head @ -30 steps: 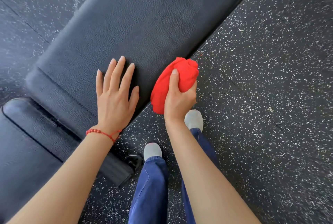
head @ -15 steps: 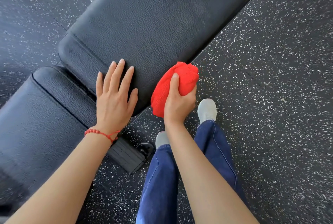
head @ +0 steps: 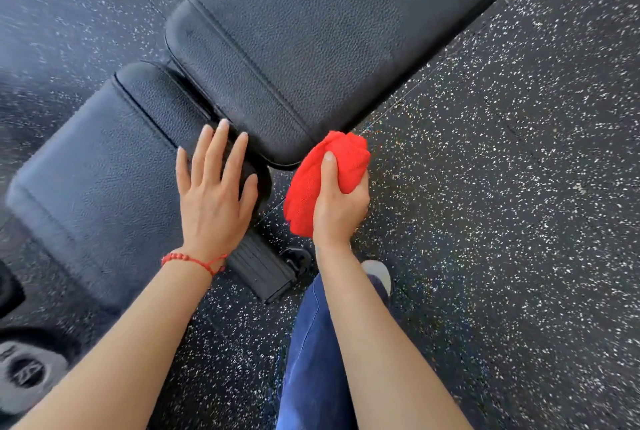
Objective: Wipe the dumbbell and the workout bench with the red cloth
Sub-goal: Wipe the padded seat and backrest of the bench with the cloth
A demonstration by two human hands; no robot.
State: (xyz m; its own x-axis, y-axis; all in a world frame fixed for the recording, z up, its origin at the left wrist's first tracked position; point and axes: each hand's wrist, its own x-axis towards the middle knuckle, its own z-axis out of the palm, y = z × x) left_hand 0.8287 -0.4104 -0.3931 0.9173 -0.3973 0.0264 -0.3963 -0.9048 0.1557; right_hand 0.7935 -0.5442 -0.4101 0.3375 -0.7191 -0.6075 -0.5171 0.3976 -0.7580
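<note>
The black padded workout bench [head: 311, 48] runs from upper right to lower left, with a long back pad and a shorter seat pad [head: 93, 173] split by a gap. My left hand [head: 213, 197] lies flat, fingers apart, on the near corner of the seat pad beside that gap. My right hand [head: 341, 201] grips the bunched red cloth [head: 325, 173], held just off the near corner of the back pad, over the floor. A round dumbbell end [head: 26, 374] shows blurred at the lower left edge.
Dark speckled rubber floor [head: 502, 187] fills the right side. A black ribbed bench foot [head: 263, 268] juts out below my left wrist. My blue trouser leg [head: 311, 360] and a pale shoe [head: 379, 273] stand close to it.
The view has shifted along the bench toward the seat end. My left hand has slid from the back pad onto the seat pad, and my right hand with the cloth came along.
</note>
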